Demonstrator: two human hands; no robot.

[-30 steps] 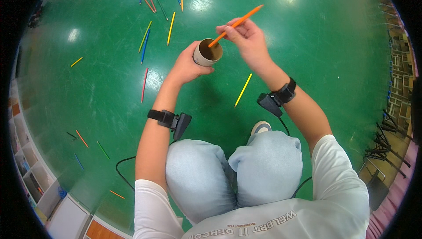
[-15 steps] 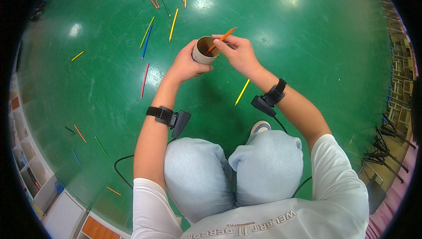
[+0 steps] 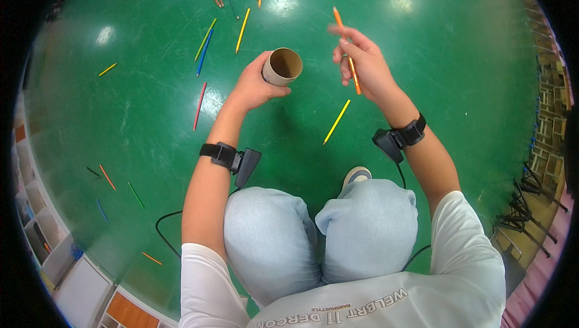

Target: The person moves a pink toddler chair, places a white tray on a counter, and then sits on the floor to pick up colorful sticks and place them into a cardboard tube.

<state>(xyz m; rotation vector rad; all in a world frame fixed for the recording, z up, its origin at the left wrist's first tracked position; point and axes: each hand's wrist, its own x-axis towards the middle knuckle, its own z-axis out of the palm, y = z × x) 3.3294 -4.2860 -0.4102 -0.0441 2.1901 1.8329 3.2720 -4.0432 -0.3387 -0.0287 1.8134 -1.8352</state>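
Note:
My left hand [image 3: 256,85] is wrapped round a pale cylindrical cup [image 3: 278,78], its open mouth facing up and its brown inside showing no pencil. To the right of the cup, my right hand [image 3: 365,63] pinches an orange colored pencil [image 3: 354,75] near its middle, with the tip pointing up and away from me. Some of its fingers are slightly smeared by motion. On the green floor below the right hand lies a yellow pencil [image 3: 336,122]. Left of my left forearm is a red pencil [image 3: 200,107].
More colored pencils lie scattered, among them a blue one [image 3: 205,53] and a yellow one [image 3: 242,31] ahead, and a green one [image 3: 136,195] at left. White shelving [image 3: 84,289] lines the left edge. Stacked chairs and desks [image 3: 552,141] stand along the right edge.
My right hand has drawn the orange pencil out of the cup's mouth and moved right with it, turning it more upright. My left hand holds the cup in nearly the same place.

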